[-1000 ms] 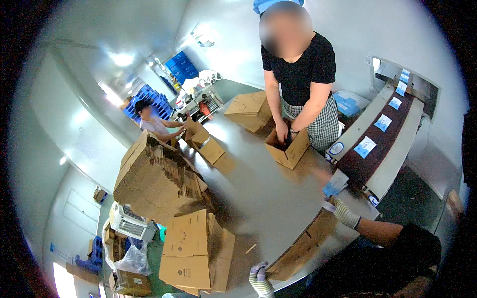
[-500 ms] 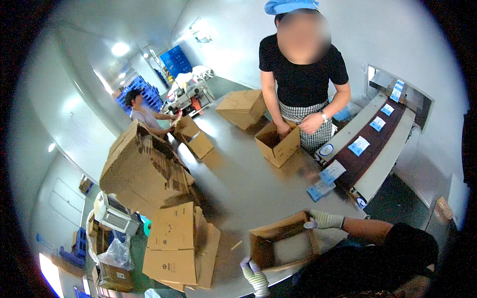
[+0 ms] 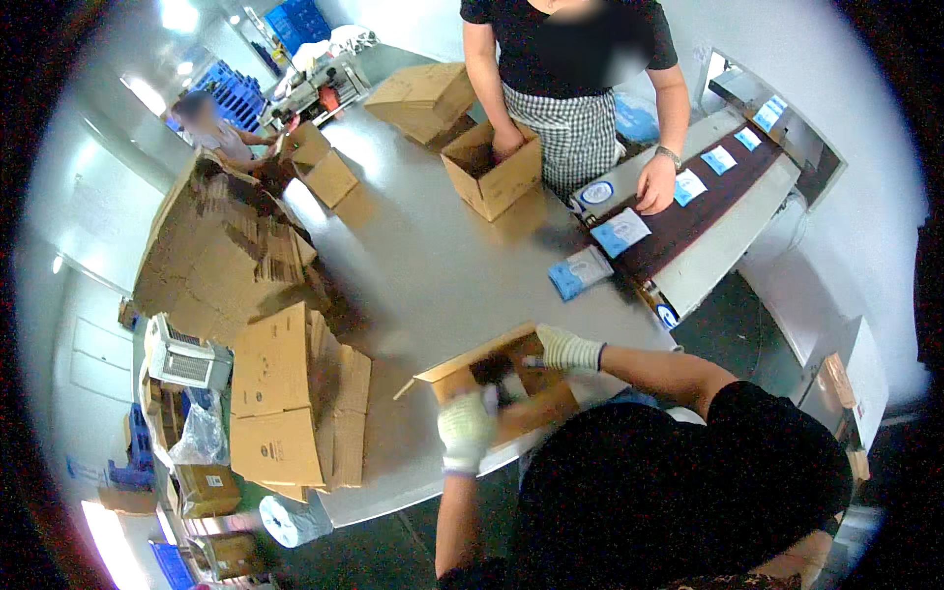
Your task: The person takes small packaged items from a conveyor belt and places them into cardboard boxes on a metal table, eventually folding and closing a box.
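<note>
An open cardboard box (image 3: pixel 454 385) sits at the near edge of the metal table. My right hand (image 3: pixel 568 350), in a striped knit glove, grips the box's upper right rim, its thumb on the inner side. At the box's near left side is my left hand (image 3: pixel 466 429), gloved too; it is blurred, so its finger grip does not show clearly. A dark patch and part of a pale floor show inside the box; the left hand and forearm shadow hide some of it.
Flattened cartons (image 3: pixel 270 398) lean left of the box, with a taller stack (image 3: pixel 211 231) behind. Across the table (image 3: pixel 393 285), a co-worker handles another open box (image 3: pixel 497 177) beside a conveyor (image 3: pixel 678 226) of blue-white packets. Two packets (image 3: pixel 580 272) lie by its end. Another person works far left.
The view has shifted, so things sit further left and higher. My left hand has moved up over the box's near left side. One co-worker's hand has gone from the box to the conveyor packets.
</note>
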{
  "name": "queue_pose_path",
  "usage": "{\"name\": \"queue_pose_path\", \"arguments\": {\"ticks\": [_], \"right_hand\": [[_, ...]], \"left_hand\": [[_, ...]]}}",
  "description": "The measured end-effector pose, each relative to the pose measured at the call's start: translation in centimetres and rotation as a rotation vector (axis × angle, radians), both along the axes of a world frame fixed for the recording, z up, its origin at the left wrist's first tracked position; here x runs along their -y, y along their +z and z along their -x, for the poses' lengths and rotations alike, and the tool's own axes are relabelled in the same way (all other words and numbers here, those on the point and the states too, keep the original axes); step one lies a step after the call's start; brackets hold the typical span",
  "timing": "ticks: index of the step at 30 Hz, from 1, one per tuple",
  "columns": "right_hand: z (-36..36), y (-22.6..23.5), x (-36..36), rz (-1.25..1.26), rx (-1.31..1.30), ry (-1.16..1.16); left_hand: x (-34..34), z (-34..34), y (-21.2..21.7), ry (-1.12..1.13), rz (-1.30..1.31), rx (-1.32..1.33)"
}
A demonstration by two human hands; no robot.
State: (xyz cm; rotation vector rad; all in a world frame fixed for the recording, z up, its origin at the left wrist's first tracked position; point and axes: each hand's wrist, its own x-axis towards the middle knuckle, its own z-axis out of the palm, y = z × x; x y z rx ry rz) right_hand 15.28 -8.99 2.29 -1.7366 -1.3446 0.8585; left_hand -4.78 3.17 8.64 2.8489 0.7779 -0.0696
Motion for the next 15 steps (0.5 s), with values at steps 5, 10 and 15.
{"name": "queue_pose_path", "arguments": {"ticks": [5,10,15], "right_hand": [[-1.2,-0.4,0.2,0.205,-0.02,-0.161],[-0.9,-4.2,4.4,0.224,-0.364,-0.379],[0.4,-1.4,5.2,0.055,-0.036,-0.52]], "left_hand": [[-0.3,-0.6,-5.2,-0.286,-0.242,0.233],[-4.5,4.9,-9.4,-0.394,-0.121,0.186],[-5.8,3.7,-3.9,0.442,0.543,0.835]]}}
